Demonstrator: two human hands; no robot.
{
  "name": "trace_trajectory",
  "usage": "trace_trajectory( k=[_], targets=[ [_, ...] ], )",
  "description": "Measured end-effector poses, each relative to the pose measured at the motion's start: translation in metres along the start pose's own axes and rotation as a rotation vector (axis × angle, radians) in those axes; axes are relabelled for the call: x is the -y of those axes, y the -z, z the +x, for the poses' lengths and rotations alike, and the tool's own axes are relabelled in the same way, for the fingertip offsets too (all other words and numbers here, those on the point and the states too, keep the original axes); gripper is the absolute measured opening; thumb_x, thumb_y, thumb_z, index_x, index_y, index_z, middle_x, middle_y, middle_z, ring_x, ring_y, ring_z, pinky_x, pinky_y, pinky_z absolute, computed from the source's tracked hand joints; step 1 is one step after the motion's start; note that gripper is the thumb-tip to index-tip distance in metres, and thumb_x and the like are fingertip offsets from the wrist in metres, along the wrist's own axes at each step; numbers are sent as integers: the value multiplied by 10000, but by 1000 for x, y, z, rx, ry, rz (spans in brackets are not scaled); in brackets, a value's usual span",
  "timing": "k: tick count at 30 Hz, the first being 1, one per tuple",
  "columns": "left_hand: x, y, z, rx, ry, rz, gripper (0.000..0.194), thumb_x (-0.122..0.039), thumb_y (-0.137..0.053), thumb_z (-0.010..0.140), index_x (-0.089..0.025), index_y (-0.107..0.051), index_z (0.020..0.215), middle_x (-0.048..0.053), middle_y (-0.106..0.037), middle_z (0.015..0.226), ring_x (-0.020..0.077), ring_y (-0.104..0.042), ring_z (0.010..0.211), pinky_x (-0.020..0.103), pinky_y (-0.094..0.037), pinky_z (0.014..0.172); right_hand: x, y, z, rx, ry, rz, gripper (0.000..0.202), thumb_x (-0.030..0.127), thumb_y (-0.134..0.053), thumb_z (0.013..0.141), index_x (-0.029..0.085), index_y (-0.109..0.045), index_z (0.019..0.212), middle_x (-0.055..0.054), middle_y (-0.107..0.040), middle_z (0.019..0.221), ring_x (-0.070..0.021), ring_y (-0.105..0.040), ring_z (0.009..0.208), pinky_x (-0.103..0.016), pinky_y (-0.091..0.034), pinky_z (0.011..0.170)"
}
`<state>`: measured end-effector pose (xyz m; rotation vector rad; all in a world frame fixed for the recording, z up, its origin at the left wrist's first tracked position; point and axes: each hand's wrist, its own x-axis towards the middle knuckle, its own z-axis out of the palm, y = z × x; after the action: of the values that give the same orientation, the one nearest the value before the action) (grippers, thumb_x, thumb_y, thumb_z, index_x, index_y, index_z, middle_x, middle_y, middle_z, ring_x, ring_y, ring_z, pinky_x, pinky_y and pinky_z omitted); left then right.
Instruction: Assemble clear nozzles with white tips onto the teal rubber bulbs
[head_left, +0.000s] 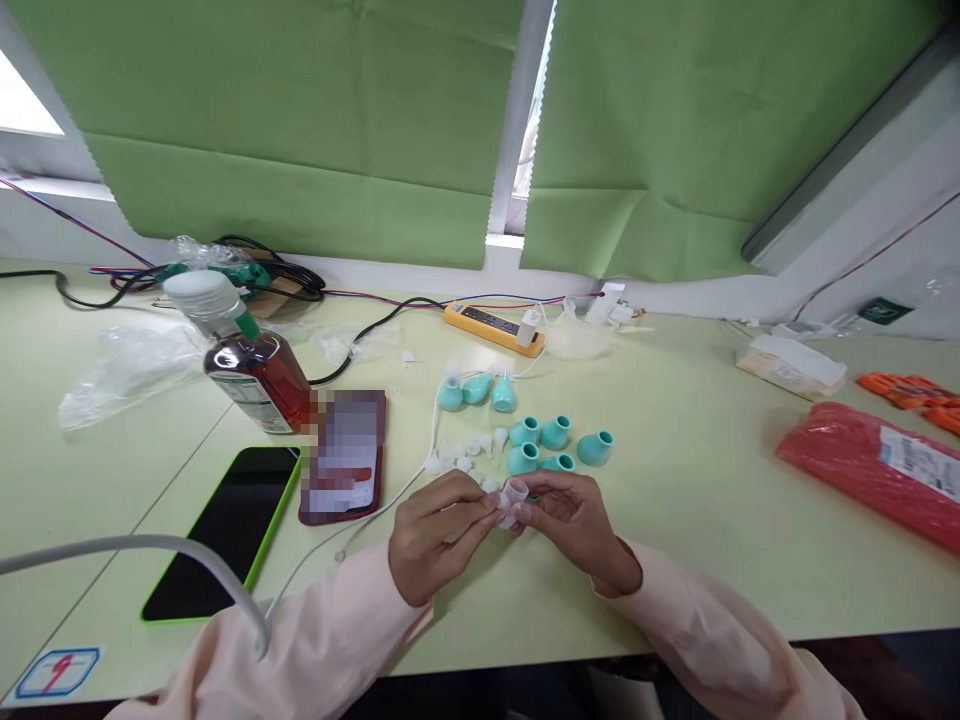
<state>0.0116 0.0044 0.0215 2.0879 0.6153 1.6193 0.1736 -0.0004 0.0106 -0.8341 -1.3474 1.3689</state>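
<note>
Between both hands, above the table's near part, is a small translucent white plastic piece with a round tube-like opening [514, 492]. My left hand [442, 530] pinches its left side with closed fingers. On the other side, my right hand [574, 520] grips it between thumb and fingers. Just beyond lie several teal hollow cone-shaped pieces [596, 448], some with their round openings showing. Farther back sit three teal bulb-shaped pieces [503, 393]. Small translucent white bits [472, 445] are scattered left of the teal cones.
A black phone with a green edge [225, 530], a red-cased phone [345, 455] and a brown bottle [259, 375] stand to the left. A white cable [405, 483] crosses near my left arm. At the back is a yellow power strip [491, 328]; a red package [874, 475] lies right.
</note>
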Motion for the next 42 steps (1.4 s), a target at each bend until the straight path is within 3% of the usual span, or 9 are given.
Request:
trace_trajectory(
  k=[5, 8, 16, 22, 27, 35, 42],
  targets=[
    [-2, 4, 5, 36, 268, -124, 109, -79, -564, 687, -140, -644, 731, 54, -605, 629, 122, -541, 577, 249, -447, 516, 2, 2, 0, 10, 60, -92, 201, 140, -608, 662, 210, -625, 850, -19, -614, 757, -128, -571, 647, -253, -539, 532],
    [-2, 4, 6, 44, 349, -111, 88, -127, -566, 693, -139, -652, 699, 55, -610, 615, 122, -540, 561, 247, -447, 516, 4, 4, 0, 3, 103, -192, 205, 140, -599, 672, 210, -615, 864, -27, -630, 786, -142, -585, 686, -260, -537, 565],
    [-1, 5, 7, 90, 362, -28, 116, -161, -551, 706, -144, -666, 698, 53, -615, 614, 118, -542, 558, 234, -447, 522, 10, 2, 1, 1, 340, -564, 243, 135, -570, 689, 216, -583, 918, -26, -643, 778, -156, -599, 734, -252, -526, 591],
    [-1, 6, 8, 179, 470, 77, 138, -173, -538, 706, -148, -662, 651, 32, -612, 559, 103, -520, 496, 212, -432, 482, 6, 4, 1, 3, 589, -856, 370, 115, -545, 705, 250, -518, 1048, -21, -641, 850, -146, -590, 743, -270, -491, 654],
    [-3, 6, 8, 210, 458, 76, 125, -132, -521, 676, -127, -615, 594, 9, -560, 511, 87, -481, 468, 205, -410, 481, 5, 6, 0, 35, 617, -887, 406, 93, -541, 701, 254, -494, 1071, -24, -637, 861, -146, -584, 764, -269, -483, 667],
    [-2, 2, 4, 103, 451, 50, 102, -71, -515, 595, -125, -540, 512, -23, -476, 454, 70, -425, 432, 199, -377, 451, 3, 3, -1, 39, 678, -961, 424, 111, -518, 724, 237, -446, 1123, -37, -632, 890, -150, -586, 768, -274, -485, 664],
    [-2, 6, 10, 54, 540, 18, 88, -77, -511, 571, -121, -537, 500, -17, -492, 456, 69, -421, 426, 188, -379, 421, -3, 7, -1, -75, 816, -1147, 510, 100, -533, 717, 215, -381, 1190, -65, -624, 935, -175, -584, 799, -297, -484, 665]
  ],
)
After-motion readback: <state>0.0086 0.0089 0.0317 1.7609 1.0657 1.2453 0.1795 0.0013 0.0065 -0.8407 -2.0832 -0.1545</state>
